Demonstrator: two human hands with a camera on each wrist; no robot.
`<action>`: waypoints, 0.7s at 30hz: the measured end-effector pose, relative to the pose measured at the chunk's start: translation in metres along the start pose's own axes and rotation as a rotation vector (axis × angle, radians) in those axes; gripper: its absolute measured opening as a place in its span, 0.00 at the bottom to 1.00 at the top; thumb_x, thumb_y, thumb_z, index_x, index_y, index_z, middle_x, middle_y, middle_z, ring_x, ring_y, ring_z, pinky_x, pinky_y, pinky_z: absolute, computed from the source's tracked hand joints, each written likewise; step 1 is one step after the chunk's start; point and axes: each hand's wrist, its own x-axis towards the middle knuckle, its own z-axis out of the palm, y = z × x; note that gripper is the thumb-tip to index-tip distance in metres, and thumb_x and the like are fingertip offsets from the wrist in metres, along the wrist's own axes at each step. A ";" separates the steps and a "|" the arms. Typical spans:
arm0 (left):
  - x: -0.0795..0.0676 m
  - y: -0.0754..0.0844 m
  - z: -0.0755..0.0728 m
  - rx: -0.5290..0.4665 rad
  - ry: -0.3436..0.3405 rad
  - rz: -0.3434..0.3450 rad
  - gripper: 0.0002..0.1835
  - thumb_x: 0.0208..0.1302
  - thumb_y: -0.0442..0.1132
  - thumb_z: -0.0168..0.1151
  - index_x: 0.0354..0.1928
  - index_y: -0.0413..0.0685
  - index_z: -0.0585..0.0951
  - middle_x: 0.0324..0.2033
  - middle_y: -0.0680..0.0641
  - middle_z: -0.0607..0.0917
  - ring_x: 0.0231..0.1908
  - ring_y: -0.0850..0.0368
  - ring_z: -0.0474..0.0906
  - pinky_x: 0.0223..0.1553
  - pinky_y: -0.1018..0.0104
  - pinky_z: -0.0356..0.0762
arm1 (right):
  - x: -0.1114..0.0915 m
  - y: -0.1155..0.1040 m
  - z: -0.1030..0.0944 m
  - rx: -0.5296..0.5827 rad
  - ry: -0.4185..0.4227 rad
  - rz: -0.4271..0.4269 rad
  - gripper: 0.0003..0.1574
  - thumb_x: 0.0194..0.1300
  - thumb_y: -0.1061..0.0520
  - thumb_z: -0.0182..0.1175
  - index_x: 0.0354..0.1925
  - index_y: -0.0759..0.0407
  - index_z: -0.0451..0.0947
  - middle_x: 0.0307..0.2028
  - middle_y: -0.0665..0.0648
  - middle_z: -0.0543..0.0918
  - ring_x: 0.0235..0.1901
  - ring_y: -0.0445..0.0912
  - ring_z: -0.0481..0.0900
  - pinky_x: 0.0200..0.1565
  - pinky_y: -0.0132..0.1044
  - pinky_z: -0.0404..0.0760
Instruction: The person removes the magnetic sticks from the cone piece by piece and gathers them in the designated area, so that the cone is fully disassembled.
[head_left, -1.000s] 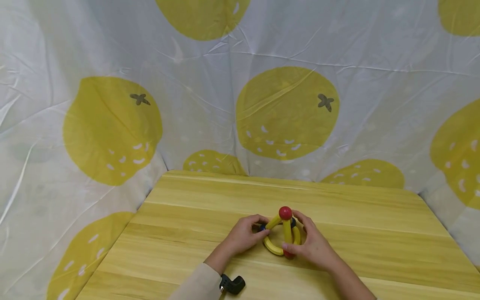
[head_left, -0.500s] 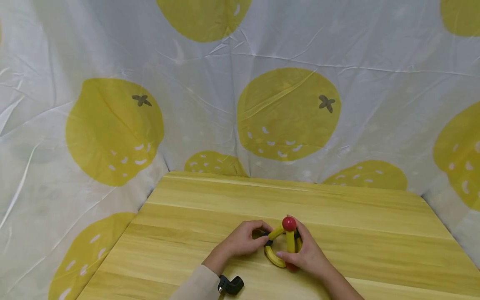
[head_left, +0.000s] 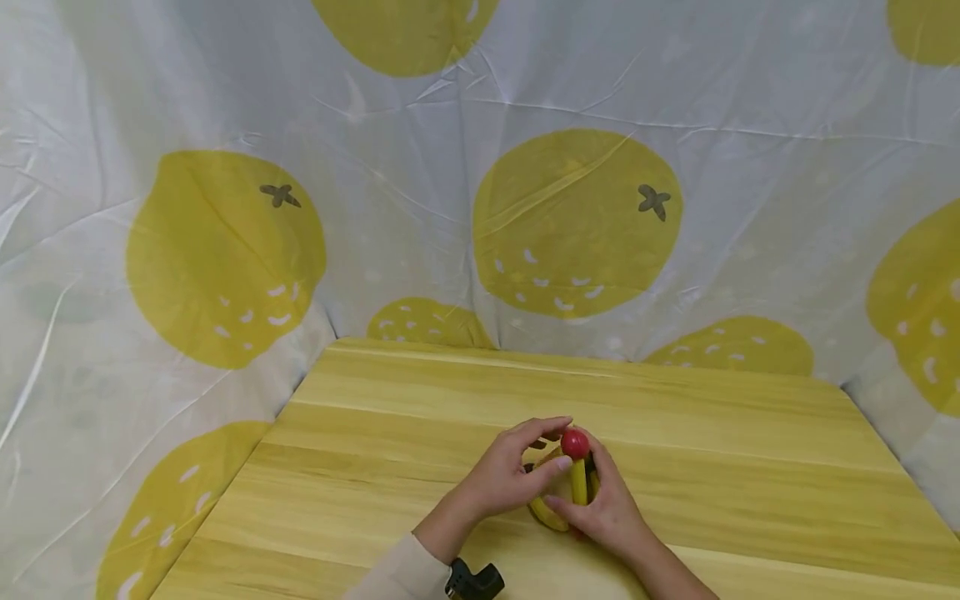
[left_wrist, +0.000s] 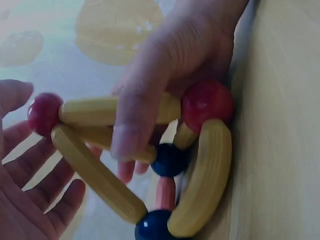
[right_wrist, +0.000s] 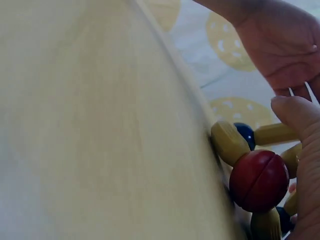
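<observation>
A pyramid-like magnetic stick-and-ball model (head_left: 579, 482) of yellow rods stands on the table between both hands. Its top ball (head_left: 574, 443) is red. In the left wrist view a second red ball (left_wrist: 207, 106), two dark blue balls (left_wrist: 170, 159), a reddish rod (left_wrist: 165, 192) and a curved yellow rod (left_wrist: 205, 180) make up the base. My right hand (head_left: 617, 507) grips the model from the right, its thumb over an upright yellow rod (left_wrist: 85, 111). My left hand (head_left: 498, 473) hovers around the top ball, fingers loosely spread, thumb apart from them.
The wooden table (head_left: 375, 433) extends to both sides and behind the model. A lemon-patterned cloth (head_left: 405, 208) hangs around its back and sides. A black wrist-worn device (head_left: 476, 580) sits on the left wrist, by the sleeve (head_left: 401, 571).
My left hand has left the dark blue ball on the left and moved up and right to the red top ball. My right hand keeps its grip; the model has shifted slightly toward me.
</observation>
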 end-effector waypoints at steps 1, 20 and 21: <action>0.000 0.002 0.001 0.015 -0.008 0.004 0.27 0.74 0.47 0.61 0.73 0.55 0.71 0.62 0.51 0.82 0.57 0.55 0.80 0.61 0.60 0.79 | 0.000 0.000 0.001 0.008 -0.009 -0.020 0.64 0.51 0.47 0.81 0.77 0.41 0.55 0.75 0.57 0.63 0.74 0.57 0.62 0.70 0.66 0.61; 0.002 0.003 0.006 0.087 0.042 0.020 0.24 0.64 0.44 0.72 0.62 0.55 0.82 0.54 0.51 0.87 0.51 0.61 0.79 0.54 0.62 0.82 | -0.002 -0.001 0.005 -0.063 -0.024 -0.014 0.55 0.50 0.43 0.81 0.71 0.37 0.64 0.66 0.53 0.73 0.68 0.54 0.70 0.66 0.63 0.69; 0.002 0.003 0.006 0.078 0.048 0.027 0.24 0.64 0.44 0.72 0.62 0.55 0.82 0.54 0.51 0.87 0.51 0.61 0.79 0.54 0.62 0.82 | -0.001 -0.001 0.005 -0.068 -0.026 -0.020 0.54 0.50 0.43 0.81 0.71 0.35 0.64 0.67 0.53 0.72 0.68 0.54 0.70 0.67 0.64 0.68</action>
